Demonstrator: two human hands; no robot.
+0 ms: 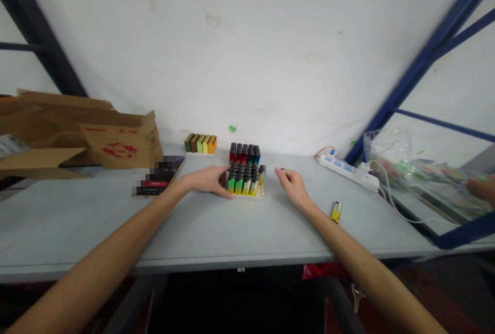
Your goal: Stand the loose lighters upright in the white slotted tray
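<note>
The lighter tray [260, 194] is clasped at its left end by the left hand [212, 179]; a dark object [283, 169], mostly hidden and unidentifiable, is pinched by the right hand [294, 187].

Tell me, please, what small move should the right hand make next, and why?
Probably move the right hand leftward to the tray, at its bare front-right end. It seems to pinch something small and dark-tipped; the tray's rightmost row has room in front of a yellow lighter, and the left hand holds the tray's left side.
</note>
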